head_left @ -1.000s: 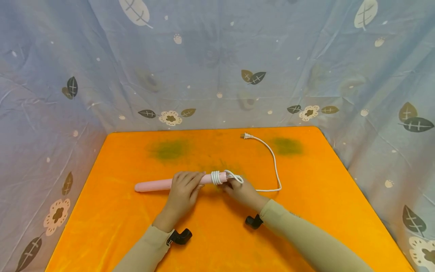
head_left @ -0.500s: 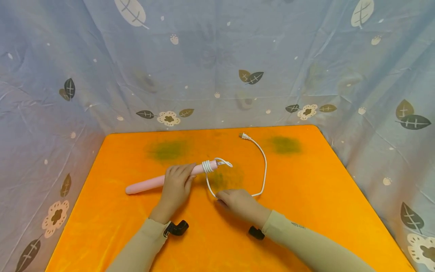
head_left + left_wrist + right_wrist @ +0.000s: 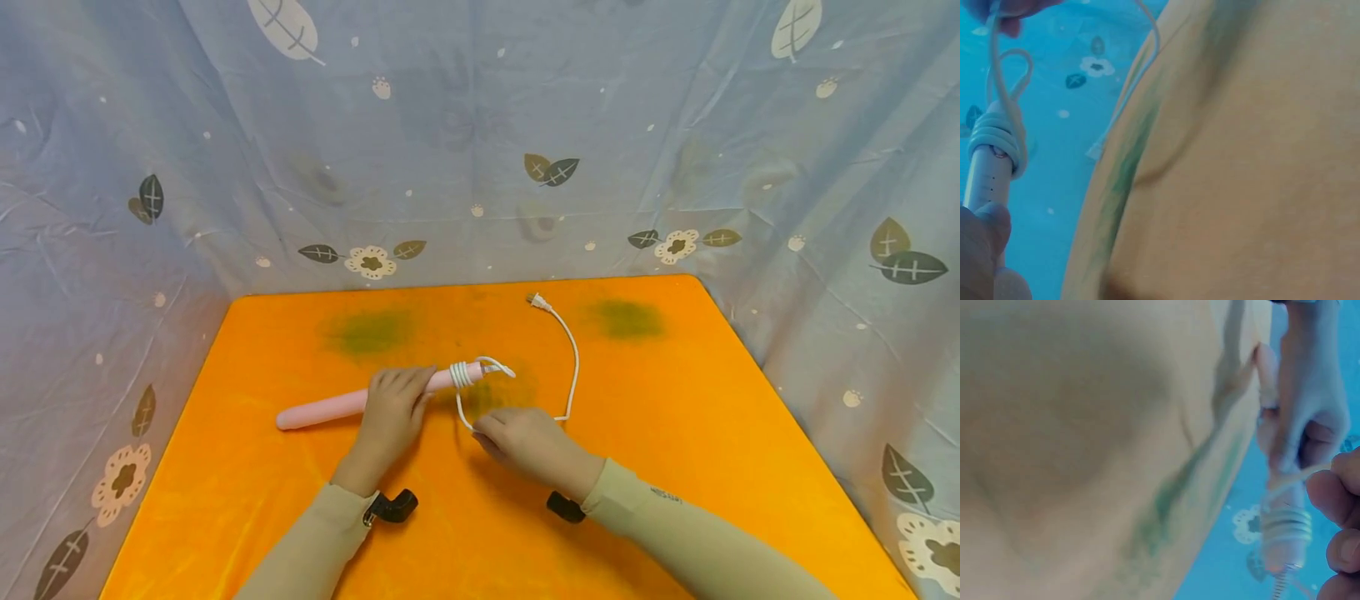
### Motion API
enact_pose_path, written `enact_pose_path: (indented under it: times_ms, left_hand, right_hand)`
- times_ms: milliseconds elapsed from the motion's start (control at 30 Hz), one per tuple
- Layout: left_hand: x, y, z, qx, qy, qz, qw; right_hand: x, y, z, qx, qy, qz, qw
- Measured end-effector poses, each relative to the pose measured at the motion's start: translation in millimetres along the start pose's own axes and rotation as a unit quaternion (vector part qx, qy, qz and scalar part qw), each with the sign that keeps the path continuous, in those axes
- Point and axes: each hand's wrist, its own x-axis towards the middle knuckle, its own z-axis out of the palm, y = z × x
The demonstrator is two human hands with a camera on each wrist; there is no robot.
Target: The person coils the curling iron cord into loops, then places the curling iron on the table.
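Note:
A pink hair-styling iron (image 3: pixel 322 411) lies slanted over the table, its right end farther from me. My left hand (image 3: pixel 390 417) grips it around the middle, thumb on the near side. White cord coils (image 3: pixel 460 375) wrap the iron near its right end, where a small cord loop (image 3: pixel 501 367) sticks out. From the coils the cord runs down to my right hand (image 3: pixel 536 446), which pinches it between thumb and fingers. In the right wrist view, that cord stretch spans from the iron to my curled fingers (image 3: pixel 1341 550). Beyond my right hand, the loose cord (image 3: pixel 576 358) curves back to the plug (image 3: pixel 538 302).
An orange cloth (image 3: pixel 675 467) with dark green smudges covers the table. Pale blue patterned curtains (image 3: pixel 450 133) stand around its back and sides. Black camera mounts (image 3: pixel 395 506) sit at both wrists.
My right hand has moved from the iron's corded end toward me, drawing the cord out from the coils. The iron has shifted left and tilted; the loose cord has slid left.

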Motion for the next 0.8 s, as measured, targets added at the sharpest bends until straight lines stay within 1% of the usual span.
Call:
enact_pose_path:
  times_ms: [133,300,400,567,700,800]
  left_hand:
    - [-4.1,0.8,1.4,0.005,-0.019,0.001,0.9998]
    - [-6.5,1.1,2.1,-0.003,-0.027,0.003,0.9996]
    - [-6.6,2.2,1.4,-0.006,-0.035,0.007,0.9993]
    - [-9.1,4.2,2.2,0.000,-0.061,0.014,0.9980]
    - [-13.5,7.6,5.4,0.000,-0.084,0.023,0.9962]
    - [-17.6,10.9,8.9,0.002,-0.091,0.034,0.9953]
  right_hand:
    - [9.3,1.8,-5.9,-0.009,0.016,-0.001,1.000]
    - [16.8,7.7,-11.7,-0.014,0.028,-0.007,0.999]
    - [20.0,11.2,-15.4,-0.014,0.027,-0.007,1.000]
    - [24.1,15.4,-21.5,-0.007,0.009,0.002,1.000]
    - [24.6,18.6,-25.2,-0.005,0.001,0.020,1.000]
    - [24.3,22.5,-27.3,-0.011,-0.001,0.035,0.999]
